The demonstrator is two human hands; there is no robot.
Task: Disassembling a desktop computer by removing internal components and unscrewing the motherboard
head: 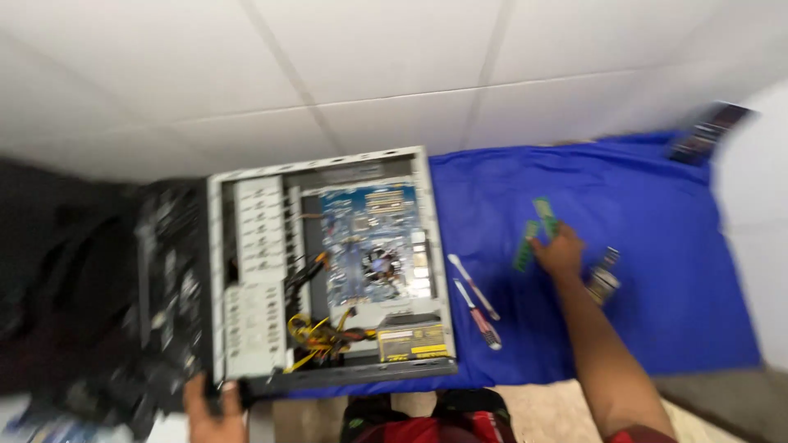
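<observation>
An open computer case lies on its side on a blue cloth, its blue motherboard and yellow cables showing. My left hand grips the case's near bottom-left corner. My right hand reaches out over the cloth and holds a green memory stick; a second green stick lies right beside the fingers. The picture is blurred by motion.
Two screwdrivers lie on the cloth between the case and my right hand. A small metal part sits just right of my right hand. A dark object rests at the cloth's far right corner. Black clutter fills the left.
</observation>
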